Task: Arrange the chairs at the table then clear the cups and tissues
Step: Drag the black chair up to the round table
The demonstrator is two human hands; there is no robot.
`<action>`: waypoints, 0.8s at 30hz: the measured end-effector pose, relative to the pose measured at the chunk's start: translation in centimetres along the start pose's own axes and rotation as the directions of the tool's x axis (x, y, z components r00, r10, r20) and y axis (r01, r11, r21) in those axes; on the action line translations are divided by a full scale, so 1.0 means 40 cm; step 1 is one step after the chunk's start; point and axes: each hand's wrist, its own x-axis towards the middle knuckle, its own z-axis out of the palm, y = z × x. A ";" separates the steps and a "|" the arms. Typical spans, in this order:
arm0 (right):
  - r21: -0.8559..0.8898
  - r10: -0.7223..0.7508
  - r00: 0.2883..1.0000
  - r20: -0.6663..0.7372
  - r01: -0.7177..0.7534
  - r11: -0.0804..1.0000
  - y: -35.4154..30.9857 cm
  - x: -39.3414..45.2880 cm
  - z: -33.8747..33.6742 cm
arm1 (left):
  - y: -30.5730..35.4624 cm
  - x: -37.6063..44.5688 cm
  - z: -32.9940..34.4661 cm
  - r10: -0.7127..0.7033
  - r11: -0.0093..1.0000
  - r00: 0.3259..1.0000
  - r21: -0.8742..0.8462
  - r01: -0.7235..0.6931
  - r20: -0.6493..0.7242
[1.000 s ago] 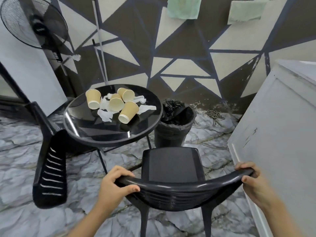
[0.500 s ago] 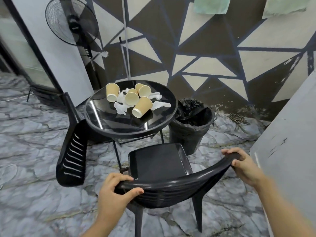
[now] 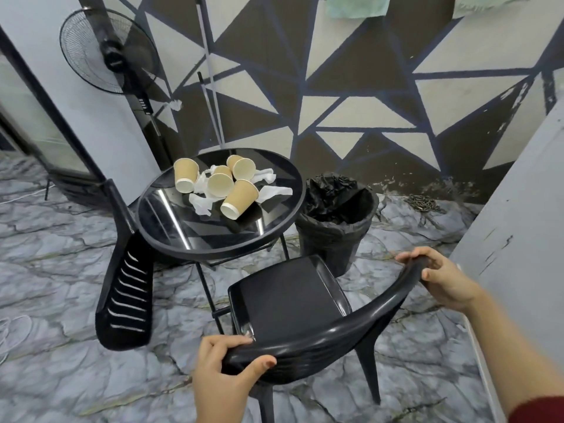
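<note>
A black plastic chair (image 3: 290,303) stands in front of me, its seat facing the round black glass table (image 3: 183,233). My left hand (image 3: 222,370) grips the left end of its curved backrest. My right hand (image 3: 442,279) grips the right end. A second black chair (image 3: 125,294) leans tilted against the table's left side. On the table lie several tan paper cups (image 3: 239,198) on their sides, mixed with crumpled white tissues (image 3: 201,203).
A black bin (image 3: 335,221) lined with a black bag stands right of the table. A grey cabinet side (image 3: 518,239) rises close on my right. A standing fan (image 3: 106,56) and a glass door are at the back left. Marbled floor lies all around.
The chair has turned and shifted left toward the table, its right backrest end now farther from me. Both hands keep their grip. My view has swung left.
</note>
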 end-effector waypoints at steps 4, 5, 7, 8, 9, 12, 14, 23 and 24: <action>-0.017 0.029 1.000 0.001 -0.029 0.999 0.020 -0.019 -0.013 | 0.010 0.018 -0.010 -0.006 1.000 0.999 0.012 0.005 0.044; -0.010 0.020 1.000 -0.011 -0.020 1.000 0.027 -0.021 -0.012 | 0.013 0.026 -0.014 -0.008 1.000 0.998 0.013 0.008 0.060; 0.007 0.003 1.000 -0.028 -0.003 1.000 0.034 -0.017 -0.009 | 0.017 0.045 -0.020 -0.019 1.000 0.997 0.015 0.018 0.078; -0.001 -0.002 1.000 -0.030 0.002 1.000 0.033 -0.011 -0.004 | 0.017 0.055 -0.022 -0.019 1.000 0.997 0.016 0.018 0.074; -0.004 -0.001 1.000 -0.026 0.000 1.000 0.030 -0.002 0.001 | 0.016 0.066 -0.023 -0.014 1.000 0.998 0.016 0.013 0.063; 0.022 0.003 1.000 -0.015 -0.003 1.000 0.010 0.029 0.019 | 0.012 0.094 -0.022 -0.002 1.000 0.999 0.023 0.001 0.039; 0.024 0.008 1.000 0.020 -0.008 1.000 0.000 0.054 0.023 | 0.017 0.114 -0.019 -0.007 1.000 1.000 0.024 0.007 0.028; 0.175 -0.090 0.990 0.104 0.071 0.982 -0.058 0.222 0.073 | 0.054 0.228 0.019 0.012 1.000 0.994 0.005 -0.011 -0.112; 0.191 -0.090 0.987 0.130 0.064 0.979 -0.070 0.245 0.069 | 0.063 0.236 0.034 0.015 1.000 0.991 0.014 -0.013 -0.135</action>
